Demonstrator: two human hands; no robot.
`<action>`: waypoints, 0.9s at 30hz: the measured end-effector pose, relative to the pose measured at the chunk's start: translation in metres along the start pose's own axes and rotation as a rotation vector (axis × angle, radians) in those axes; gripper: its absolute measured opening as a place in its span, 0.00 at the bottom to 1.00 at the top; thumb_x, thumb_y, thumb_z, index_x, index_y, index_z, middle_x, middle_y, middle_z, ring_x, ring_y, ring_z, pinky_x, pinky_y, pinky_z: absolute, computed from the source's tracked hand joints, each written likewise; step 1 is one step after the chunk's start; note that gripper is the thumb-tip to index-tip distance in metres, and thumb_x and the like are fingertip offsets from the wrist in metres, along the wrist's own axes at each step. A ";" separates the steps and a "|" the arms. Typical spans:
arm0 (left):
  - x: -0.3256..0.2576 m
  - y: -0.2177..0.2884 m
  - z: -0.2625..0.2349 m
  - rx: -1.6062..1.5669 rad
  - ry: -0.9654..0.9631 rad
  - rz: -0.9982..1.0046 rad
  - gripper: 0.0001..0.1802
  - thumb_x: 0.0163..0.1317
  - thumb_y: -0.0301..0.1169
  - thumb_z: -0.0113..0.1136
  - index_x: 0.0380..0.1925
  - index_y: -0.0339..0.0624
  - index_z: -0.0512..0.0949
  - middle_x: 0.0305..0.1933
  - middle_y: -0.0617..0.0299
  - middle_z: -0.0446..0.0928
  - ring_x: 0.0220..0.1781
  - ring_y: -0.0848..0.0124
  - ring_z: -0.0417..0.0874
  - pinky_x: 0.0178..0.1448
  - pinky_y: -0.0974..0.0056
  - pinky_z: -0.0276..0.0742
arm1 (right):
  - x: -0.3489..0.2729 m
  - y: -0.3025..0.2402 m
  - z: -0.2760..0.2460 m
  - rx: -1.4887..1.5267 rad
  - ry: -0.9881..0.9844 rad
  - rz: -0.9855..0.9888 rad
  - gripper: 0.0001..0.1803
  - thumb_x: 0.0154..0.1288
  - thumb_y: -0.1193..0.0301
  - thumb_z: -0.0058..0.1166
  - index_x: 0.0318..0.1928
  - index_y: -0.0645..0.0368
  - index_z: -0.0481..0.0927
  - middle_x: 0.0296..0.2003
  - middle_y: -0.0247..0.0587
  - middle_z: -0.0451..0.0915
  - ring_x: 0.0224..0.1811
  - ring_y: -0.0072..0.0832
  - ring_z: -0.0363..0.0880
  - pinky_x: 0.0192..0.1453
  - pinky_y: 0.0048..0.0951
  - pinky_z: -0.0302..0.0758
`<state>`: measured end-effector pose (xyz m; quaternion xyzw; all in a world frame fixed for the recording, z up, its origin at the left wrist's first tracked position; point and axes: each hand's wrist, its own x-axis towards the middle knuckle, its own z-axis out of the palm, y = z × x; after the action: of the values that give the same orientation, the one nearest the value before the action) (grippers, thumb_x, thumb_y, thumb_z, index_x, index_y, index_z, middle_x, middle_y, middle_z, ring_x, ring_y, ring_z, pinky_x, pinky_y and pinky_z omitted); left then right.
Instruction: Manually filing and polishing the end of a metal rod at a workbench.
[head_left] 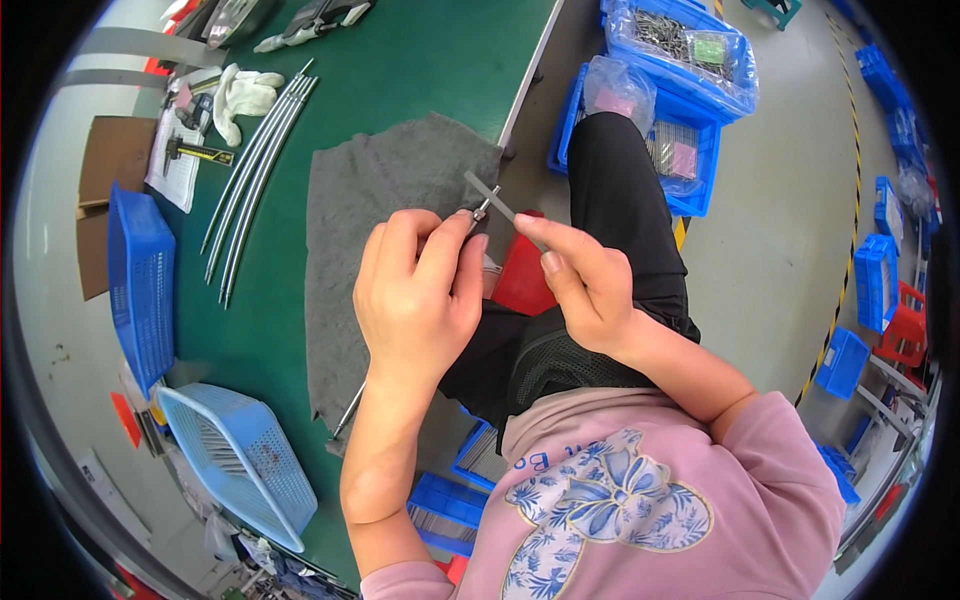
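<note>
My left hand [415, 290] is closed round a thin metal rod; its tip [483, 208] sticks out past the thumb and finger. Behind my wrist the same rod seems to come out again, its lower end over the grey cloth [345, 190]. In my right hand [595, 285] is a slim flat file [484, 188], pinched with the index finger stretched along it. The file crosses the rod's tip and appears to touch it. Several long shiny metal rods [255, 180] lie side by side on the green table [410, 75], left of the cloth.
A white glove [245, 95] and a caliper [200, 152] lie at the back left. Two blue baskets [145, 290] stand along the table's left side. Blue bins [690, 55] of metal parts sit on the floor beyond the table's right edge. A red stool [525, 270] shows below my hands.
</note>
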<state>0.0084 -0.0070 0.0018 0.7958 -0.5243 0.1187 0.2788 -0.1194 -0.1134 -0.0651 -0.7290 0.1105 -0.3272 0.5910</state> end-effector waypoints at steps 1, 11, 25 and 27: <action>-0.001 -0.002 0.002 -0.009 0.015 -0.015 0.10 0.47 0.21 0.69 0.31 0.40 0.82 0.30 0.62 0.74 0.28 0.65 0.75 0.29 0.62 0.71 | 0.001 0.001 0.000 -0.053 0.004 -0.051 0.23 0.64 0.84 0.45 0.59 0.57 0.77 0.21 0.38 0.77 0.20 0.25 0.77 0.27 0.25 0.73; -0.001 -0.003 0.004 -0.032 0.048 -0.031 0.08 0.46 0.21 0.69 0.28 0.39 0.81 0.28 0.62 0.74 0.26 0.64 0.75 0.28 0.62 0.71 | 0.004 0.009 0.000 -0.228 -0.005 -0.199 0.28 0.54 0.84 0.50 0.56 0.54 0.80 0.18 0.33 0.75 0.18 0.27 0.74 0.23 0.27 0.71; 0.001 0.000 0.008 -0.165 0.039 -0.064 0.08 0.45 0.17 0.68 0.24 0.37 0.78 0.27 0.60 0.74 0.25 0.62 0.74 0.29 0.61 0.71 | 0.014 -0.019 -0.020 -0.537 -0.168 -0.177 0.28 0.47 0.86 0.50 0.52 0.57 0.82 0.16 0.37 0.71 0.14 0.32 0.69 0.19 0.29 0.66; 0.002 0.000 0.007 -0.170 0.058 -0.059 0.08 0.45 0.17 0.68 0.23 0.37 0.77 0.27 0.60 0.74 0.25 0.62 0.74 0.29 0.61 0.71 | 0.035 -0.029 -0.011 -0.580 -0.181 -0.217 0.29 0.47 0.86 0.50 0.53 0.57 0.82 0.15 0.37 0.71 0.13 0.31 0.70 0.20 0.28 0.66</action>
<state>0.0089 -0.0127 -0.0032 0.7806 -0.5006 0.0881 0.3638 -0.1059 -0.1333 -0.0251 -0.9007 0.0677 -0.2771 0.3277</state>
